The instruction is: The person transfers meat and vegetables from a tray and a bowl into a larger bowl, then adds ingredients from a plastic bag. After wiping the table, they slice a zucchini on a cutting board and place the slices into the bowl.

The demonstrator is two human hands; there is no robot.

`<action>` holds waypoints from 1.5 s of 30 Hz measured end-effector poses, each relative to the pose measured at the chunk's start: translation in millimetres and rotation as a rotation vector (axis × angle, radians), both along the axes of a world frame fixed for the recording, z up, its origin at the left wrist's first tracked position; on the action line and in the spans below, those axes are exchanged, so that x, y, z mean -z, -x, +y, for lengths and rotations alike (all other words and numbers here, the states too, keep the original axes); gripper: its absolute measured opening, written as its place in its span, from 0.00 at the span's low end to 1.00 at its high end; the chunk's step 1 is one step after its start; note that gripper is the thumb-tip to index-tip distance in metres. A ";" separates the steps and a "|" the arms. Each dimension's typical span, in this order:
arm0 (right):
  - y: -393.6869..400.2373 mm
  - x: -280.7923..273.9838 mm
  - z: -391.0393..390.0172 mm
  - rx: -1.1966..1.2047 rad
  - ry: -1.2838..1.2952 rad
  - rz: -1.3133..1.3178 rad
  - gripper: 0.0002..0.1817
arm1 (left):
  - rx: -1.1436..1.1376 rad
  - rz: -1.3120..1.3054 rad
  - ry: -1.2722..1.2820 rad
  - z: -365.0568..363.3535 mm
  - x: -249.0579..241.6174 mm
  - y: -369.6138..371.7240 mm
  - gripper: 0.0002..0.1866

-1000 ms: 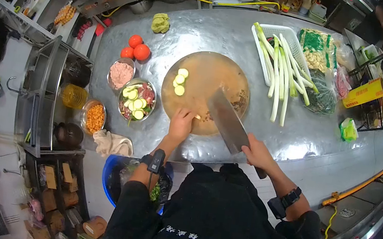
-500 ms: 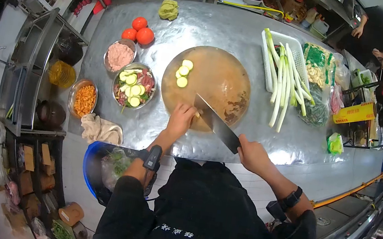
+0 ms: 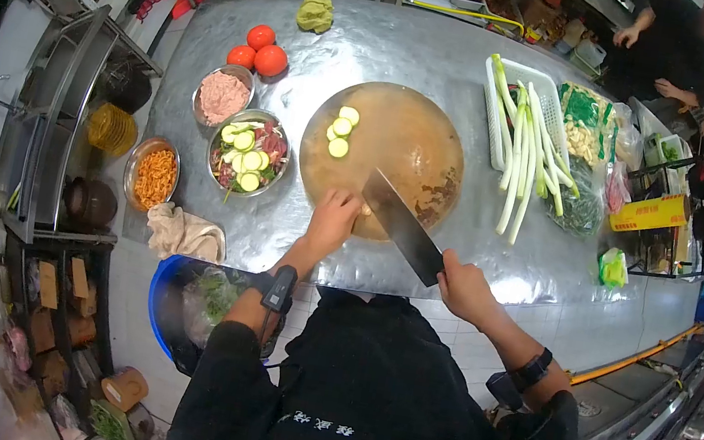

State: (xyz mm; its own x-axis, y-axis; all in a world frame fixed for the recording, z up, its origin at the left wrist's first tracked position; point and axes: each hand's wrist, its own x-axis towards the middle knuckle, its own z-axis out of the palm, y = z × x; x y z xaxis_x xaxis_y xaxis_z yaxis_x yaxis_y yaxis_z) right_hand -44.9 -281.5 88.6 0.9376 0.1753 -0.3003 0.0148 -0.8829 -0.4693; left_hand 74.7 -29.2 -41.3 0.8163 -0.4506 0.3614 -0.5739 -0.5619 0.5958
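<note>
In my right hand [image 3: 464, 289] is the handle of a broad cleaver [image 3: 403, 231], its blade slanting over the near part of the round chopping board [image 3: 393, 134]. My left hand [image 3: 333, 220] rests at the board's near edge with its fingers curled down, left of the blade. A small pale piece [image 3: 365, 209] shows at its fingertips, too little of it visible to name. Several zucchini slices [image 3: 341, 131] lie on the board's left side. Beside the board stands a metal bowl of zucchini slices over dark red pieces and greens [image 3: 249, 157].
Left on the steel table are minced meat [image 3: 222, 96], tomatoes [image 3: 271, 61], diced orange food [image 3: 155, 178] and a cloth [image 3: 184, 233]. Right are leeks [image 3: 523, 155] on a white basket [image 3: 490, 122] and bagged produce [image 3: 581, 141]. A blue-rimmed bin [image 3: 158, 300] stands below. Another person [image 3: 673, 54] is far right.
The cleaver blade has shifted slightly, its tip a little further right and nearer the board's far side. My left hand stays almost where it was. The other person's arms have moved.
</note>
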 end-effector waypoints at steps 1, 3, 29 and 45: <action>0.8 2.7 -0.7 -0.003 0.004 0.014 0.13 | -0.010 0.007 -0.017 -1.5 -0.7 0.1 0.06; 0.6 1.2 -2.6 -0.011 0.004 0.016 0.13 | -0.014 0.001 -0.011 -3.2 -2.8 0.3 0.06; -24.1 5.3 3.2 -0.136 0.057 0.004 0.15 | -0.016 0.141 0.185 -4.1 6.4 -3.6 0.09; -23.6 14.0 -1.1 -0.181 0.060 -0.012 0.12 | -0.052 0.064 0.165 -1.5 13.7 -2.4 0.10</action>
State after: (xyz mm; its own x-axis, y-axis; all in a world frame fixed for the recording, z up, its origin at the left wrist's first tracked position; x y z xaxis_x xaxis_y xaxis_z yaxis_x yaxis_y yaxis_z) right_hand -21.4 -282.7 74.6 0.8959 0.3234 -0.3045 0.1810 -0.8918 -0.4147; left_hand 77.1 -30.7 -55.0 0.8607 -0.3457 0.3737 -0.5045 -0.4815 0.7166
